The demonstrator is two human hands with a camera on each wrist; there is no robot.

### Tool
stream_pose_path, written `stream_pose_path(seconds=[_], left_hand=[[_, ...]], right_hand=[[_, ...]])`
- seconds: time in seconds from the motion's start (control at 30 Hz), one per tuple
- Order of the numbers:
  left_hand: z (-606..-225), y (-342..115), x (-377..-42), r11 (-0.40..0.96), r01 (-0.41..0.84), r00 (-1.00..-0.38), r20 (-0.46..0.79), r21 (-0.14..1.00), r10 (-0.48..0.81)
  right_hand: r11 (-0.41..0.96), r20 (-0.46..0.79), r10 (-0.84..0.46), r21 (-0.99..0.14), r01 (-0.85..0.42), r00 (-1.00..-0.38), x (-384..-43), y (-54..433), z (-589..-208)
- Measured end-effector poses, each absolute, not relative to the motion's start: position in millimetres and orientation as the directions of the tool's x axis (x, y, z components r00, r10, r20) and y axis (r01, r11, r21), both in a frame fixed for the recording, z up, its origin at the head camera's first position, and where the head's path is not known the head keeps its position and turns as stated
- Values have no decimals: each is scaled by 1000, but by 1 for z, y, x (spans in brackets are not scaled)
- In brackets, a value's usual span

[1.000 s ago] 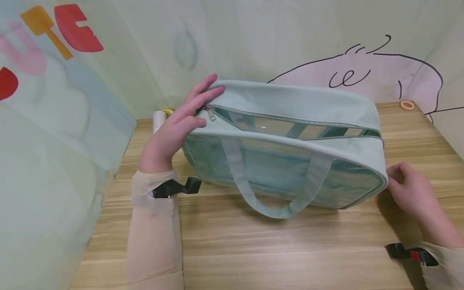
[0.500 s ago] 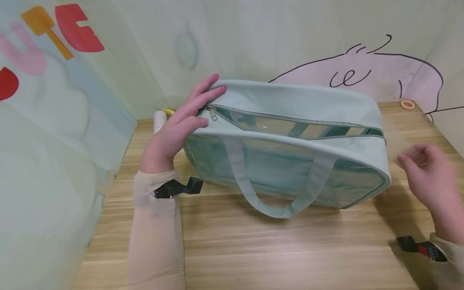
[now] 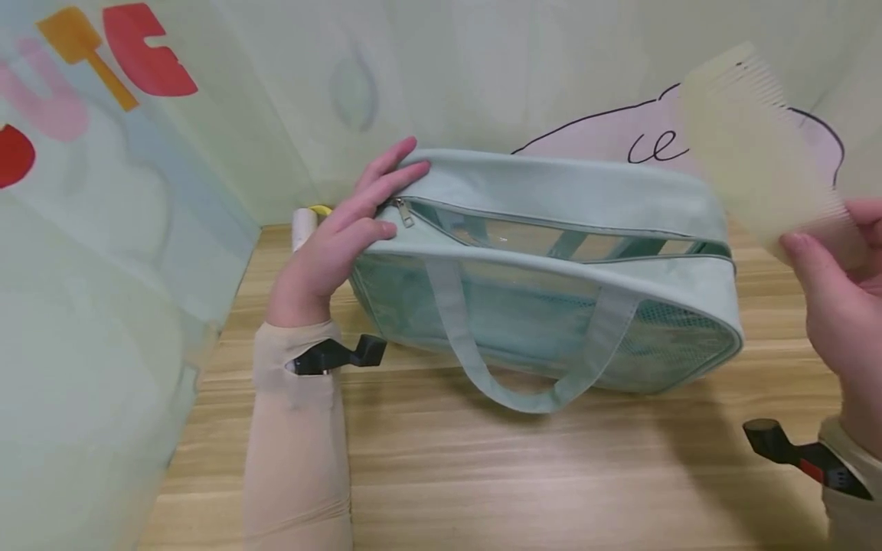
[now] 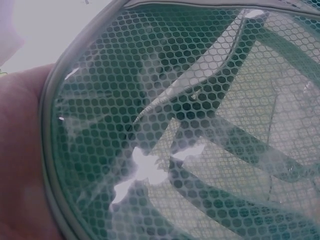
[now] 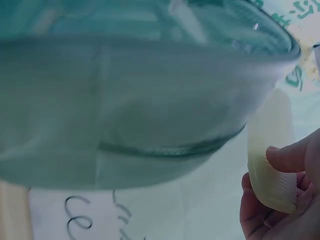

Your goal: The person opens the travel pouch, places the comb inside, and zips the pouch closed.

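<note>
A pale green toiletry bag (image 3: 551, 184) with clear and mesh sides stands on the table, its top zipper undone along the opening. My left hand (image 3: 338, 237) rests on the bag's left end, fingers stretched over the top corner beside the zipper pull (image 3: 404, 214). In the left wrist view, the mesh side (image 4: 165, 100) fills most of the frame, with part of the hand (image 4: 22, 155) at its edge. Off the bag's right end, my right hand (image 3: 841, 306) pinches a translucent pale yellow comb (image 3: 751, 145) by its lower end, tilted, teeth to the right. The comb (image 5: 272, 145) also shows in the right wrist view.
A strap handle (image 3: 475, 360) hangs over the bag's front. Behind its left end stand a white cylinder (image 3: 304, 227) and something yellow (image 3: 321, 210). The wood-grain table (image 3: 482, 474) meets printed cloth walls (image 3: 276, 92) at the back and left.
My right hand has risen from low beside the bag's right end, lifting the comb into full view, where it now covers the orange ring at the back. My left hand has stayed on the bag.
</note>
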State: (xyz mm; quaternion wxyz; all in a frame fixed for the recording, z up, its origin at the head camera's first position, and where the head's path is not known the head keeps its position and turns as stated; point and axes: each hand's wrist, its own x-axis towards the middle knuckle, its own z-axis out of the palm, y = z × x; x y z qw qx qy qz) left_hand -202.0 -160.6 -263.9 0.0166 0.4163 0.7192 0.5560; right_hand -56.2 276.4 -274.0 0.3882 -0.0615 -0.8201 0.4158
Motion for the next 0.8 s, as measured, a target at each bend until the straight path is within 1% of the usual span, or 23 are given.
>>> stream_pose_path(seconds=[0.13, 0.2, 0.33, 0.47, 0.67, 0.8], left_hand=[[-266, -158, -203, 29, 564, -659, 429, 825, 618], [-266, -158, -204, 27, 557, -662, 425, 830, 618], [-266, -157, -204, 24, 563, -657, 430, 826, 619], [-265, -157, -203, 28, 567, -657, 432, 823, 618], [-264, -157, -202, 48, 566, -661, 418, 823, 622], [-265, -156, -203, 42, 569, -658, 424, 821, 623]], right_hand=[[647, 675, 254, -651, -397, -693, -57, 256, -259], [672, 693, 185, -606, -424, -697, -58, 247, -253], [733, 693, 125, -547, -404, -710, -58, 229, -244], [803, 690, 40, -453, -388, -723, -61, 215, -236], [845, 623, -97, -360, -395, -776, -66, 191, -224], [882, 556, -131, -314, -352, -821, -66, 180, -218]])
